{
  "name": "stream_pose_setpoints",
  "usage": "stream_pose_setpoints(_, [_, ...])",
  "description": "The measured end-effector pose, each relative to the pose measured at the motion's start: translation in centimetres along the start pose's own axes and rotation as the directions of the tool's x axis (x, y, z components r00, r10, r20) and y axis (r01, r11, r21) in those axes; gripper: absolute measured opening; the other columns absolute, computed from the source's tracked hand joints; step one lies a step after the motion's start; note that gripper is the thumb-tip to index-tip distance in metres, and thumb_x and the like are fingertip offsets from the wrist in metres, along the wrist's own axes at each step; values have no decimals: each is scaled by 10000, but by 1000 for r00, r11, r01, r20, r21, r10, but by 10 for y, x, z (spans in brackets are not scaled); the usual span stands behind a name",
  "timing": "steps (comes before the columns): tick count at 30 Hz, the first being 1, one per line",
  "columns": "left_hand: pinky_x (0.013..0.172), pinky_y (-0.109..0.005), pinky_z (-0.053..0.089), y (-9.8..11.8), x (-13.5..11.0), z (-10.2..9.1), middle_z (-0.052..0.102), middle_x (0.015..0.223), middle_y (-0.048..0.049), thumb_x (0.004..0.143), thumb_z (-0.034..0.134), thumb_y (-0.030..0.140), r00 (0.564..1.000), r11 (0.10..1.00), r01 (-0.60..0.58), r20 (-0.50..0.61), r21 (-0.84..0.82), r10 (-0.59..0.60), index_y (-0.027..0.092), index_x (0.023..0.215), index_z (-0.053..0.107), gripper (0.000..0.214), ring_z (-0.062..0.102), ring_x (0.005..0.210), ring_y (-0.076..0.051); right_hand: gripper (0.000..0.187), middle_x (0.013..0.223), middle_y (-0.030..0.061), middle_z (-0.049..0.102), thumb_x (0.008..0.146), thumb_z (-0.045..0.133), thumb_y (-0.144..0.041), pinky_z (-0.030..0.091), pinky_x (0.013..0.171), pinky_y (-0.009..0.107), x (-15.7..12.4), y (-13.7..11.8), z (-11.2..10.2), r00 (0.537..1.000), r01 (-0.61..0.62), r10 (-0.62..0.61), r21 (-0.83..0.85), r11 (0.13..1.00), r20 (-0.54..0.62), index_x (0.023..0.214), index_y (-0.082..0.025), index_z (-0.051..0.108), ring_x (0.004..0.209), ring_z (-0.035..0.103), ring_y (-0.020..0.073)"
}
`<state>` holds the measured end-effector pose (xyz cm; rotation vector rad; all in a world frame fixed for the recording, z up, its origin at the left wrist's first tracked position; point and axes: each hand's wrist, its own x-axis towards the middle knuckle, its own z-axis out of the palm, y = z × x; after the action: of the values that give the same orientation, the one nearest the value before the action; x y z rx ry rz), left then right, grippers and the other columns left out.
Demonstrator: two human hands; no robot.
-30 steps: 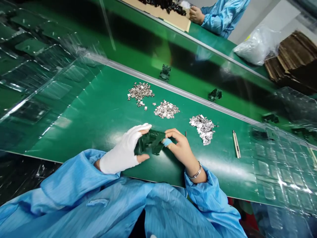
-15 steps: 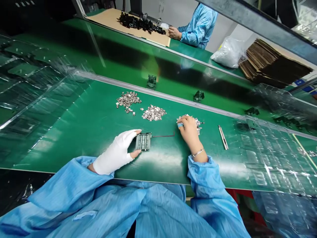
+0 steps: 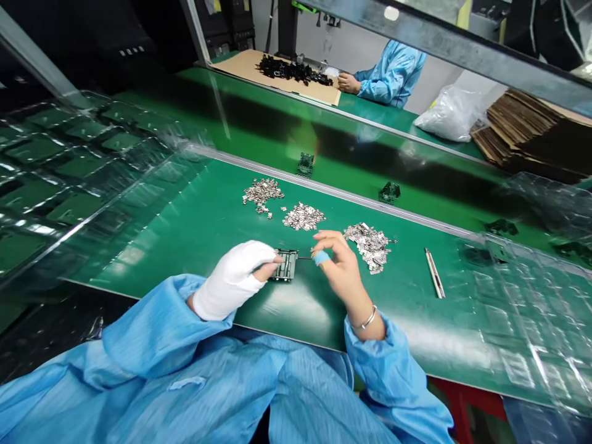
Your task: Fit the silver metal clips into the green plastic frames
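Note:
My left hand, in a white glove with bare fingertips, is at the left edge of a dark green slotted plastic part lying on the table. Its thumb and forefinger are pressed together over that edge; whatever they pinch is hidden. My right hand, bare with a blue band round one fingertip, is curled just right of the part. Anything between its fingers is too small to name. A thin dark hex key lies between the part and this hand, partly covered by the fingers.
Three piles of small metal pieces, left, middle and right, lie beyond my hands. A utility knife is at right. Clear plastic trays flank the work area. Green parts stand behind a rail. Across, a co-worker's hand shows.
My right hand has left the right pile and come left beside the green part. My left thumb and forefinger, spread across the part before, have closed at its left edge. The view has shifted.

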<state>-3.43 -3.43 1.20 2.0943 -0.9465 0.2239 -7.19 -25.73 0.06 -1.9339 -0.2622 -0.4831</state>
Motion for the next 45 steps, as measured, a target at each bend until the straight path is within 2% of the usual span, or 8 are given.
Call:
stream_pose_setpoints(11, [524,-219,402,10,7,14,564,627,-5,847,545,445,942,800,320,257,-507,-215,142,706,586,337,505,556,-110,82,987,33,629,843,585,-232,475,882,358,-15,-24,30,997,-28,6,285,958,80,866,-259,659,981,586,181])
stream_pose_setpoints(17, [558,-253,371,10,11,3,561,628,-15,888,483,300,997,996,-62,50,60,59,159,661,574,282,507,589,-133,48,807,-1,632,820,583,-228,487,728,290,-16,-24,32,988,-114,94,166,980,125,835,-232,628,769,600,151])
stream_pose_setpoints(20, [530,-290,305,9,10,1,538,579,-33,870,460,152,927,824,-358,65,439,368,156,614,567,277,481,551,-157,140,852,4,648,784,565,-190,494,801,330,-19,-22,37,988,-100,95,35,994,119,910,-237,606,791,609,163])
stream_pose_setpoints(24, [517,-307,298,4,5,3,533,568,-40,829,461,87,874,690,-453,126,565,470,156,626,575,243,494,541,-176,175,849,-3,657,754,524,-123,360,1036,464,-18,-18,39,986,27,-3,-142,989,165,850,-251,594,828,612,178])
stream_pose_setpoints(29, [747,-340,486,-17,10,13,659,913,-91,831,489,219,996,979,-86,14,187,85,137,905,623,174,616,867,-214,106,919,41,633,734,544,-137,390,963,472,-6,-10,38,996,-21,42,-251,968,77,758,-232,582,934,580,217])
stream_pose_setpoints(32, [894,-350,491,-35,15,21,645,1096,-86,806,466,252,968,954,235,130,-189,-212,138,1062,588,306,603,1020,-209,90,981,59,612,730,559,-142,416,904,439,1,-2,42,995,-75,88,-269,960,37,733,-226,593,994,551,231])
stream_pose_setpoints(35, [845,-335,516,-47,16,28,671,976,-59,789,451,291,911,846,377,315,-377,-266,144,980,602,285,632,908,-201,106,995,53,607,718,560,-124,401,914,437,4,5,50,994,-77,96,-271,959,57,738,-222,594,1001,546,229])
stream_pose_setpoints(45, [792,-312,518,-49,14,32,664,931,-47,780,454,325,908,791,399,320,-464,-271,147,949,594,283,621,857,-194,83,934,43,611,780,524,-158,428,864,382,1,9,60,988,-150,154,-134,980,16,762,-221,575,946,552,202])
